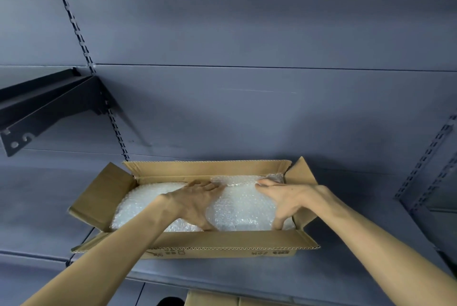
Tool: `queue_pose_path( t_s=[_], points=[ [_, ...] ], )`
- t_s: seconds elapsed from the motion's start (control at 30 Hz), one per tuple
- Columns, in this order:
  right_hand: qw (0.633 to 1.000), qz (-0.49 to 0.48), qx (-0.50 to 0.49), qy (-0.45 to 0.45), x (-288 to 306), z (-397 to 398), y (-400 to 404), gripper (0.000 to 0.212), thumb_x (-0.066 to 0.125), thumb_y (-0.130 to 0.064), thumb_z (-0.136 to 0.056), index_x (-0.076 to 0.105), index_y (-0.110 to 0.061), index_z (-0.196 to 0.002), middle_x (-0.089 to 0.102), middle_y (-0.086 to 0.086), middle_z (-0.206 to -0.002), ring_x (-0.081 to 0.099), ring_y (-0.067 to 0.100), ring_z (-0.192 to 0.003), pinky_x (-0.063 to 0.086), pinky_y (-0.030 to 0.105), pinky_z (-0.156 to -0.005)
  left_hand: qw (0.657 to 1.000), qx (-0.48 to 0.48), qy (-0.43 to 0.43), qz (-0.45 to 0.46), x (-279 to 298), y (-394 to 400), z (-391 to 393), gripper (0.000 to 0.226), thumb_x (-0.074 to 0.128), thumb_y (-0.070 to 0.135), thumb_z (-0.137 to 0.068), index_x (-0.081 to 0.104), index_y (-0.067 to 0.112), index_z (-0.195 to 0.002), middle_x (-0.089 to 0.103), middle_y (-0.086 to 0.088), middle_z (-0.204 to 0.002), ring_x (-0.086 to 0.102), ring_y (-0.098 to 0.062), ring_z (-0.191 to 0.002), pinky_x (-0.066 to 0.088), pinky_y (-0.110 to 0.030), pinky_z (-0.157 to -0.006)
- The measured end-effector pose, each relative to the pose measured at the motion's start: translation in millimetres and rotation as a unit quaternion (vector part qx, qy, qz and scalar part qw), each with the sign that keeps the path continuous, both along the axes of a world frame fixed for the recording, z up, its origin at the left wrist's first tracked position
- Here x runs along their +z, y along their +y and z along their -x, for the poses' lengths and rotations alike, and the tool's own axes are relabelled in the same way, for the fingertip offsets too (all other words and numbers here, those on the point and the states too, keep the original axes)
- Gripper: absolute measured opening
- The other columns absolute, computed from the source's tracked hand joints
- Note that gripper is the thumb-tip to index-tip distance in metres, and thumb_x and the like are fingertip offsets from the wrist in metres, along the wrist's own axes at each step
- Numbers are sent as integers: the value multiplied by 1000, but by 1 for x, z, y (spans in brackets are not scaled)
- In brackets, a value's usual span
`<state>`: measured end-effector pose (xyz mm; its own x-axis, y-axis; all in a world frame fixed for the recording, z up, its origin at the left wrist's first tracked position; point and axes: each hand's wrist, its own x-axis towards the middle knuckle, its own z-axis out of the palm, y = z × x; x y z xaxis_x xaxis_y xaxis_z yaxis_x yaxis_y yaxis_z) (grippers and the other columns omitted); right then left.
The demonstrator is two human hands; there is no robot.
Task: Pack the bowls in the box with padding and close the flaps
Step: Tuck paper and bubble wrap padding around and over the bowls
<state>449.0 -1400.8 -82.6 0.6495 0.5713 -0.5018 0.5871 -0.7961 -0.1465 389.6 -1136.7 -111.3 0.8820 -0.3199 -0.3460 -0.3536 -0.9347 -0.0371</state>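
Note:
An open cardboard box lies lengthwise on a grey shelf, all its flaps spread outward. Bubble wrap fills it: one bundle at the left and another at the right. No bowl shows; whatever lies under the wrap is hidden. My left hand rests flat on the wrap near the box's middle, fingers spread. My right hand presses on the right bundle, fingers toward the far wall and thumb down by the near wall. Neither hand clasps anything.
The grey shelf runs under the box, with a grey back panel behind it. A dark shelf bracket juts out at the upper left. Slotted uprights stand at the right. Another cardboard box's top shows below the shelf edge.

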Motion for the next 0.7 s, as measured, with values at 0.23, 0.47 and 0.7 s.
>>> queue_pose_path(
  t_s=[0.23, 0.47, 0.7],
  points=[
    [996, 65, 36, -54, -9, -4, 8, 130, 87, -39, -73, -6, -17, -162, -4, -6, -167, 7, 23, -155, 28, 38, -122, 1000, 8, 3, -14, -9, -12, -7, 130, 68, 75, -67, -7, 23, -161, -1, 3, -168, 2, -23, -156, 5, -43, -127],
    [989, 103, 33, -103, -19, -6, 16, 133, 82, -45, -67, -7, -9, -159, 17, 7, -150, 15, 32, -143, 26, 38, -118, 999, 30, 8, 20, -13, -21, -9, 124, 77, 56, -66, 0, 28, -158, 13, 5, -154, 17, -28, -150, 14, -42, -126],
    [979, 148, 12, -138, -22, 2, 26, 80, 71, -39, -68, 27, -10, -128, 25, 6, -115, 28, 26, -107, 28, 34, -89, 1000, 29, 5, -9, -20, -26, -10, 124, 75, 42, -76, -15, 25, -159, -4, -2, -167, -5, -23, -155, 1, -46, -127]
  ],
)
